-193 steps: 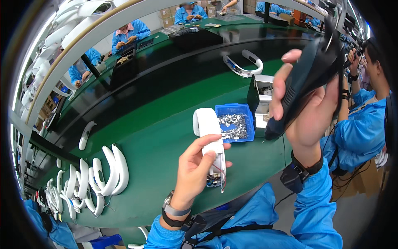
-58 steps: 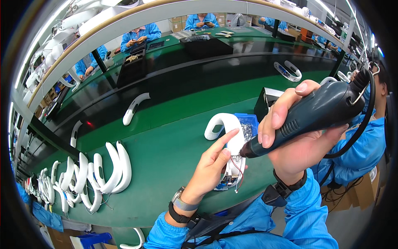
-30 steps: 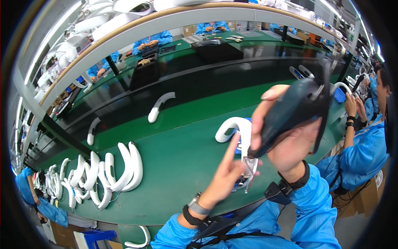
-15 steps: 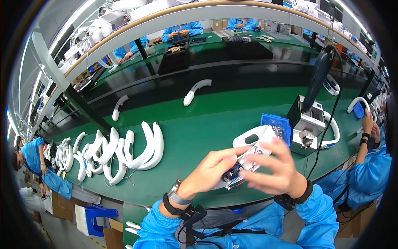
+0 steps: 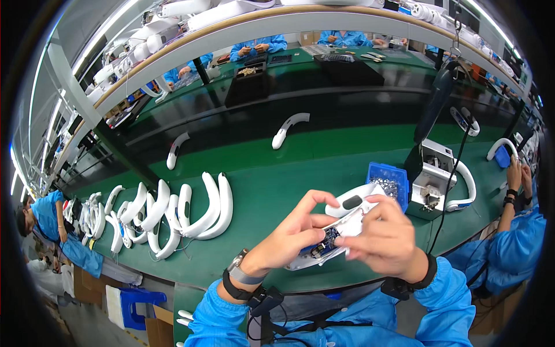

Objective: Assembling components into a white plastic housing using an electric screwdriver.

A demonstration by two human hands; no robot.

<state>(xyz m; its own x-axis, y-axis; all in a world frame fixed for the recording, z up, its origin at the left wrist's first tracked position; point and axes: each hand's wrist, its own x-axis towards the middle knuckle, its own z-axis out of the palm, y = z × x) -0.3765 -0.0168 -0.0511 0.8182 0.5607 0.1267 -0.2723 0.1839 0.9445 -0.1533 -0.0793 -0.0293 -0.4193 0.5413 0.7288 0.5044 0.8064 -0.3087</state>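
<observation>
Over the near edge of the bench I hold a white curved plastic housing, its open side showing a blue circuit board. My left hand grips it, thumb on the board and index finger arched above. My right hand is closed at the right side of the housing, fingertips pinched beside the board; any small part between them is hidden. Just beyond my fingers is a white curved piece with a dark oval; whether it joins the housing cannot be made out.
A blue bin of small metal parts stands beyond my right hand, beside a metal boxy device with a dangling cable. White curved shells crowd the left bench. A shelf spans overhead. A co-worker sits at right.
My right hand, blurred and spread before, has closed in on the housing beside the board. My left index finger has lifted into an arch. The whole view has shifted slightly.
</observation>
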